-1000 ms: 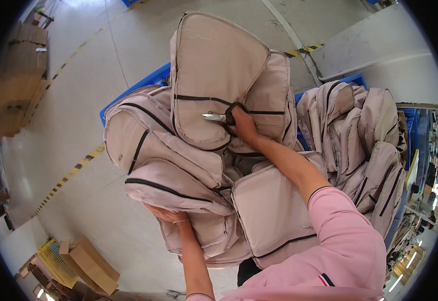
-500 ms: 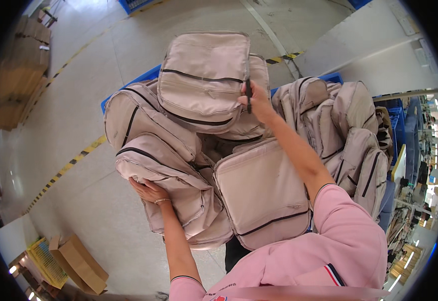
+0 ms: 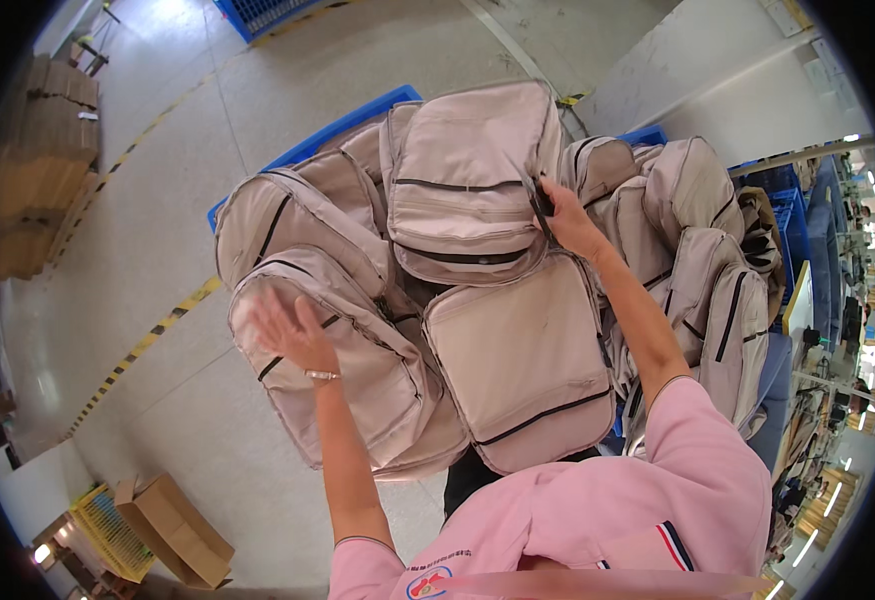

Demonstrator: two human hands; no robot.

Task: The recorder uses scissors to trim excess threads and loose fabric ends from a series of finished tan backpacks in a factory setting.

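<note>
I have the right hand (image 3: 569, 222) up at the right edge of the top bag (image 3: 467, 180), fingers closed on that edge with a small dark tool (image 3: 540, 200) pinched there; what the tool is, I cannot tell. The grip at the side seems meant to steady the bag where it lies on the heap. The left hand (image 3: 292, 330) is open, fingers spread and somewhat blurred, holding nothing; it hovers over or just touches the left bag (image 3: 342, 365), I cannot tell which.

The top bag lies flat on the pile (image 3: 557, 340), its front panel facing up at me. Its long axis runs away from me, toward the blue crate (image 3: 342, 125) behind, and its dark zip lines cross it from side to side. More beige bags are stacked to the right (image 3: 702, 270). Cardboard boxes (image 3: 172, 520) sit on the floor at lower left.
</note>
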